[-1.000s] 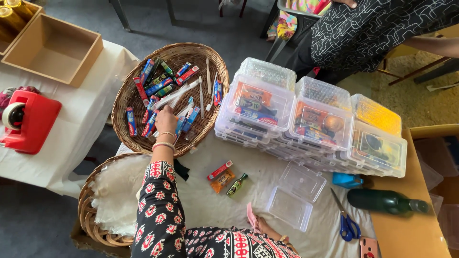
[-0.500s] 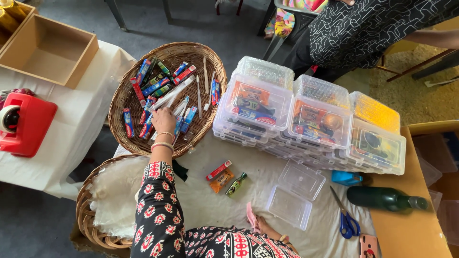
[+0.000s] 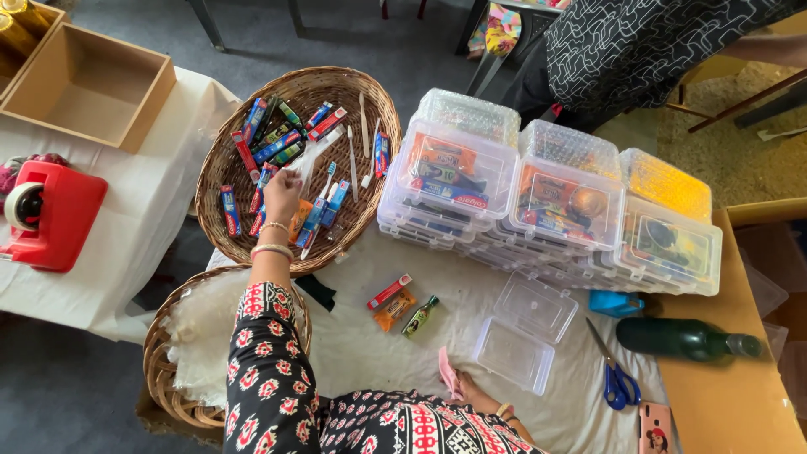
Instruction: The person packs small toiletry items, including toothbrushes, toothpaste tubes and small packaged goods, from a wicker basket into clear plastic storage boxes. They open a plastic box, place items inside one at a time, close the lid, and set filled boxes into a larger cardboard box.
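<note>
My left hand reaches into the round wicker basket at upper centre-left of the frame. Its fingers are pinched on a clear-wrapped toothbrush lying among small toothpaste boxes. My right hand, at lower centre, is mostly hidden by my sleeve; I cannot tell its finger position. It rests beside a pink strip, near the open clear plastic box on the white cloth.
</note>
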